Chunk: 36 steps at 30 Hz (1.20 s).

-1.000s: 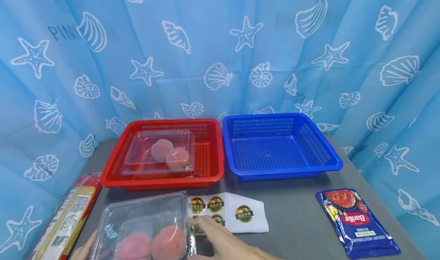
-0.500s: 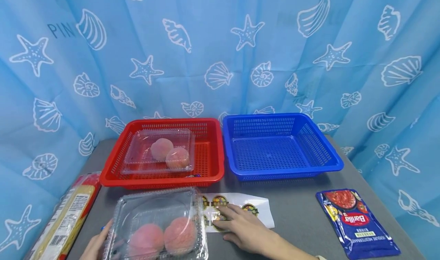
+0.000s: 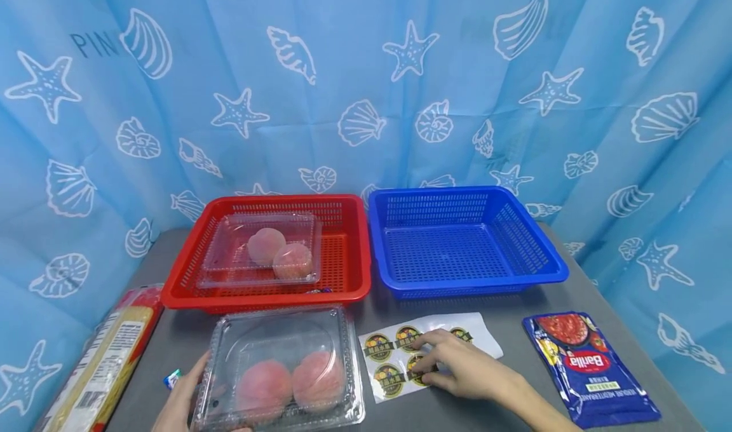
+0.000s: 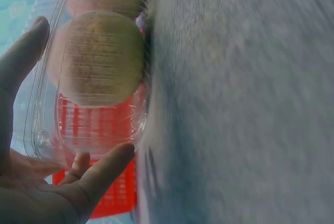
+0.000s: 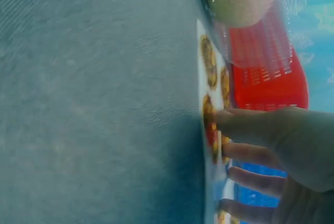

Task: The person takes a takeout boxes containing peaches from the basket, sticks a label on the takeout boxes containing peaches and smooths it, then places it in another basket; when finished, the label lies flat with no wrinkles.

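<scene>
A clear plastic clamshell box (image 3: 274, 321) with two peaches (image 3: 264, 386) inside lies on the grey table, in front of the red basket. My left hand (image 3: 184, 394) holds the box at its left end; in the left wrist view the thumb (image 4: 32, 44) is against one side and the fingers are at its end. To the right, a white sheet of round fruit stickers (image 3: 394, 387) lies flat. My right hand (image 3: 471, 368) rests on this sheet with loosely bent, spread fingers, the fingertips (image 5: 224, 122) touching its printed face and covering some stickers.
The red basket (image 3: 265, 302) at the back holds another clamshell (image 3: 229, 241) with two peaches. Beside it stands a blue basket (image 3: 446, 254). A Barilla sauce pouch (image 3: 595, 375) lies right, a pasta pack (image 3: 105, 362) left. A small blue-green wrapped piece (image 3: 171, 379) lies near my left hand.
The clamshell has moved right along with my left hand, uncovering the small wrapped piece. My right hand has left the box and gone to the sticker sheet, which has shifted right and turned.
</scene>
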Each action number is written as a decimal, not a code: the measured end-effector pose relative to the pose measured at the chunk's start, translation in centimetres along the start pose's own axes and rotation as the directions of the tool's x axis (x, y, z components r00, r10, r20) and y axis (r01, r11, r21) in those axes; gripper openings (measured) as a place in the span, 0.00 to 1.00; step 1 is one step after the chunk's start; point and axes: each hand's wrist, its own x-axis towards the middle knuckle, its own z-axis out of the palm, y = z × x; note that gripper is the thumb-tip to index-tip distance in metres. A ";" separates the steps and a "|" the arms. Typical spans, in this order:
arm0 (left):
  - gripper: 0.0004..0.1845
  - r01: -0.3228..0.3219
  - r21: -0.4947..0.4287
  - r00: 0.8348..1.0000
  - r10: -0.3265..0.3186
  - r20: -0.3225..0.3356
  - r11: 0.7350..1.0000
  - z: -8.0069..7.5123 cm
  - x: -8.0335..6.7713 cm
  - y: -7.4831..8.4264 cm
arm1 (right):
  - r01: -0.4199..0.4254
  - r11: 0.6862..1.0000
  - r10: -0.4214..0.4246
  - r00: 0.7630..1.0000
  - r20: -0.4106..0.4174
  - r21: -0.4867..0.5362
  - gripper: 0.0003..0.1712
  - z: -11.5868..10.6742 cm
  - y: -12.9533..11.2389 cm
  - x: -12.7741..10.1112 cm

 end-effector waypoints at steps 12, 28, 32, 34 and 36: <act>0.77 0.183 0.091 0.983 -0.181 -0.032 0.979 2.4 -0.8 2.0 | -0.168 0.981 0.183 0.970 -0.158 0.101 0.20 0.5 0.8 1.6; 0.49 -0.467 0.419 0.595 0.627 -0.502 0.779 6.1 -3.9 10.4 | -0.239 0.968 0.243 0.968 -0.057 0.079 0.31 0.4 1.5 0.4; 0.31 -0.703 0.514 0.372 0.870 -0.323 0.491 9.4 -3.4 13.3 | -0.261 0.959 0.264 0.964 -0.023 0.107 0.32 0.1 1.4 -0.1; 0.28 -0.748 0.526 0.330 0.915 -0.233 0.404 11.6 -3.3 14.4 | -0.265 0.958 0.268 0.963 -0.014 0.108 0.32 0.0 1.4 -0.2; 0.25 -0.758 0.539 0.335 0.928 -0.161 0.367 13.9 -3.4 15.2 | -0.263 0.960 0.266 0.964 -0.014 0.098 0.31 -0.1 1.4 -0.3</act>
